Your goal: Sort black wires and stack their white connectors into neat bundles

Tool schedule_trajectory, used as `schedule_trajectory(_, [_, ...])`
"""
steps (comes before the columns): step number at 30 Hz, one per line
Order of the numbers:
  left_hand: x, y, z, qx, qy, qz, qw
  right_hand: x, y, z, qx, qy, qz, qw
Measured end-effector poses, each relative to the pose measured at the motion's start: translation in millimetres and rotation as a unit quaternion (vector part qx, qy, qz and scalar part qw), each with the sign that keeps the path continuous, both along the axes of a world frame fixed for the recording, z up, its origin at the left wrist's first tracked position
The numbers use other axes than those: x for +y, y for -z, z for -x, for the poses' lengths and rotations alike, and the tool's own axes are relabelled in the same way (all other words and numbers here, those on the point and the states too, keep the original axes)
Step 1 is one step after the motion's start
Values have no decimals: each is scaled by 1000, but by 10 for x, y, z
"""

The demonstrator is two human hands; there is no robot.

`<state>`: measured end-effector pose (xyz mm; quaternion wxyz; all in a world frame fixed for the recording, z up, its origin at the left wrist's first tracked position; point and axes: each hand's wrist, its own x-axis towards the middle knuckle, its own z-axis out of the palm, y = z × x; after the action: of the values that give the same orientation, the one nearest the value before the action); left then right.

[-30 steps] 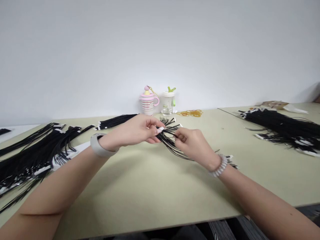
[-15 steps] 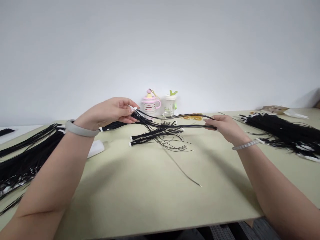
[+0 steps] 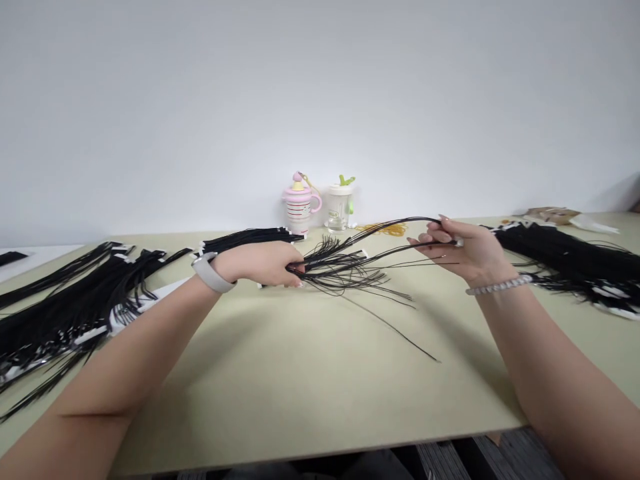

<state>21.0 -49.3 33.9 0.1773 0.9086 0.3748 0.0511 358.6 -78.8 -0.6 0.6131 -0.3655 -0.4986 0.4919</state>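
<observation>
My left hand (image 3: 255,263) is closed around a loose bunch of thin black wires (image 3: 340,267), low over the table, with its white-tipped ends hidden in my fingers. My right hand (image 3: 465,250) is raised at the right and pinches several long strands from the same bunch near their white tips. The strands arc between my hands, and a few fan out over the table. One thin wire (image 3: 390,327) trails down towards the front. A pale band (image 3: 213,273) circles my left wrist, and a beaded bracelet (image 3: 497,287) circles my right.
Bundles of black wires with white tabs lie at the left (image 3: 75,320), back (image 3: 245,239) and right (image 3: 565,257) of the pale green table (image 3: 300,380). Behind stand a pink-and-white mug (image 3: 300,203), a glass bottle (image 3: 340,207) and yellow rubber bands (image 3: 387,229).
My hands have moved apart from the middle of the table. Over the last half second, my left hand dropped towards the table, while my right hand lifted and turned, carrying the strands rightward.
</observation>
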Motion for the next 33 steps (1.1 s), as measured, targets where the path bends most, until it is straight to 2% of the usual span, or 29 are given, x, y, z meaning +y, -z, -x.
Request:
schedule_trajectory(2, [-30,-100,41,18,12,26,999,3,0,-3,7,-8,-14,1000])
schedule_trajectory(4, [-51,-217,106,4,-3,48,999,4,6,12,-4,-12,-18,1000])
schedule_trajectory(7, [-53,-346,207,-64,-61,27,996,-6,9,67,-32,-21,-18,999])
schedule_trajectory(9, [-19,-366,254,-127,-107,1,986,-19,5,111,-58,-37,-15,998])
schedule_trajectory(14, [157,-242,278,-274,-180,-19,944,-25,19,180,-144,-85,-5,986])
schedule_trajectory(21, [281,-159,221,-397,-229,-12,889,-15,82,269,-245,-82,-11,966])
schedule_trajectory(24, [310,-150,217,-430,-246,-9,869,-34,94,336,-262,-91,-9,961])
schedule_trajectory(27, [361,-118,227,-451,-275,-46,848,-55,103,397,-263,-129,-4,956])
schedule_trajectory(30, [424,-80,249,-453,-289,-85,839,-69,107,431,-266,-183,12,946])
schedule_trajectory(33, [493,-53,285,-463,-305,-79,829,-71,101,430,-250,-213,21,944])
